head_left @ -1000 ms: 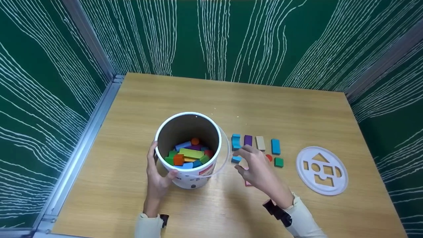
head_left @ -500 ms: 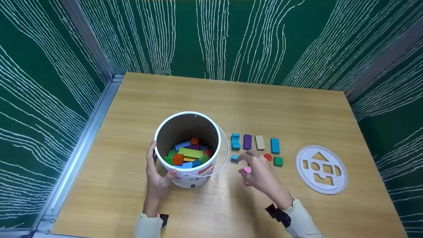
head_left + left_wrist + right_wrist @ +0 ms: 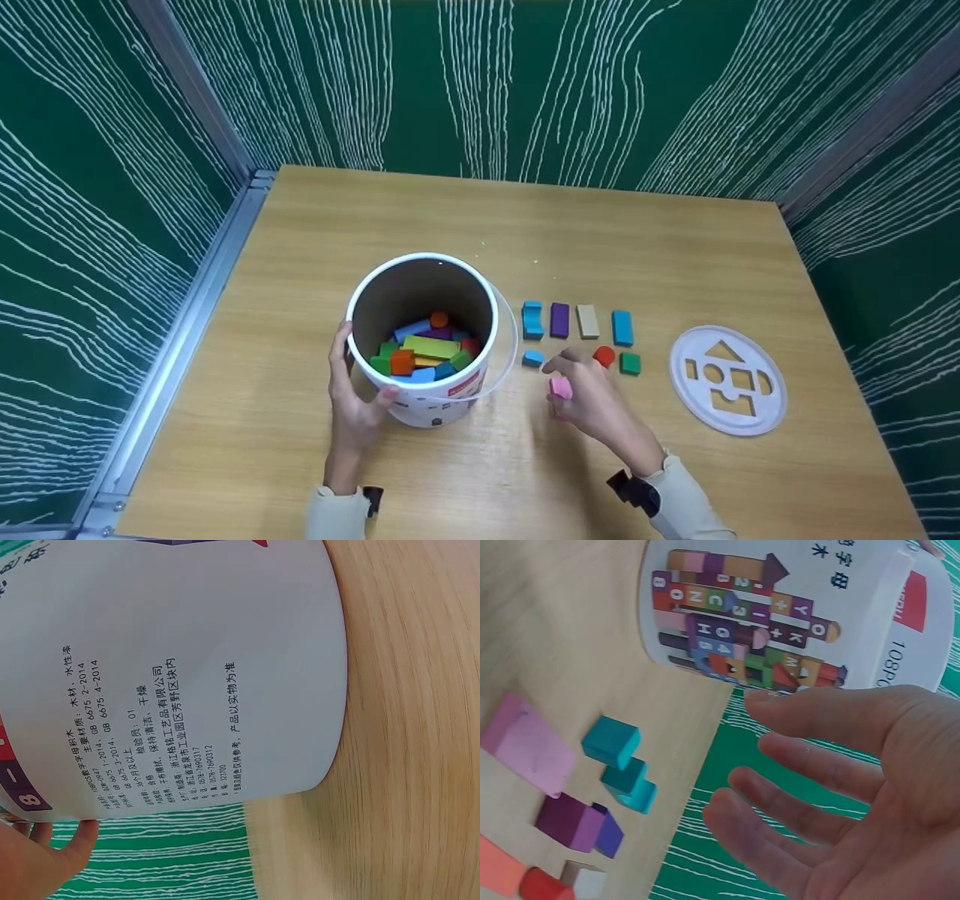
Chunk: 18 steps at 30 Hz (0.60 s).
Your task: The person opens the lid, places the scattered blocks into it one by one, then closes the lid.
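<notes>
My left hand (image 3: 356, 412) holds the side of a white bucket (image 3: 431, 409), thumb at the front of the rim and fingers along its left side. Several coloured wooden blocks (image 3: 433, 347) lie inside. In the left wrist view the fingers (image 3: 79, 844) touch the printed wall. My right hand (image 3: 596, 394) hovers over the table right of the bucket, fingers loosely bent and apart, holding nothing. In the head view a pink block (image 3: 560, 387) shows beside its thumb; in the right wrist view that pink block (image 3: 532, 742) stands on the table, apart from the fingers.
Around the right hand lie a small blue block (image 3: 533, 358), a blue arch block (image 3: 532, 320), a purple block (image 3: 559, 320), a beige block (image 3: 588, 322), a blue block (image 3: 622, 328), a red cylinder (image 3: 604, 356) and a green block (image 3: 630, 364). The white shape-cutout lid (image 3: 682, 390) lies further right.
My right hand has drawn back to the right from the small blue block, and the pink block has come into sight by its thumb. My left hand stays on the bucket.
</notes>
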Available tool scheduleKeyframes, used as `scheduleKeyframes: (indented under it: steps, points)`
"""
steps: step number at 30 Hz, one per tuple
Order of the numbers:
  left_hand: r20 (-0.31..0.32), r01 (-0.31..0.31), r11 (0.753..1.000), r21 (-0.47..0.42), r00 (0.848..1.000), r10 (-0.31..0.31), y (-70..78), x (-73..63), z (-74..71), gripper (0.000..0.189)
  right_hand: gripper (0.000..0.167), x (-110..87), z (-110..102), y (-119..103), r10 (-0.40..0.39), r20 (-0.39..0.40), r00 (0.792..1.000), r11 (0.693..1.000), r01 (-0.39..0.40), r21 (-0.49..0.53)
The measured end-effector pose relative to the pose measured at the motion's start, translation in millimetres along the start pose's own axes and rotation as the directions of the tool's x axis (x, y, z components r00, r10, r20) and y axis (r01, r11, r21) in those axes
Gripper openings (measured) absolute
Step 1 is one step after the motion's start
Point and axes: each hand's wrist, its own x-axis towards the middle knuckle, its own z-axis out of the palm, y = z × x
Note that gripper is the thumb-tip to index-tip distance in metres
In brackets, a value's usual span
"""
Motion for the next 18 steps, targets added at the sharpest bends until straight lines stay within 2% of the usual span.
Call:
scheduleKeyframes:
  steps: [8,18]
  points:
    - [0.006,0.017,1.000,0.019,1.000,-0.018,-2.5,-0.7,0.2,0.089,0.032,-0.7,10,15,0.029,0.027,0.999,0.999,-0.029,-0.020]
    - [-0.005,0.003,0.999,0.041,1.000,-0.003,-0.4,-0.3,-1.7,0.087,0.030,0.2,22,26,0.102,0.049,0.994,0.995,-0.101,-0.021]
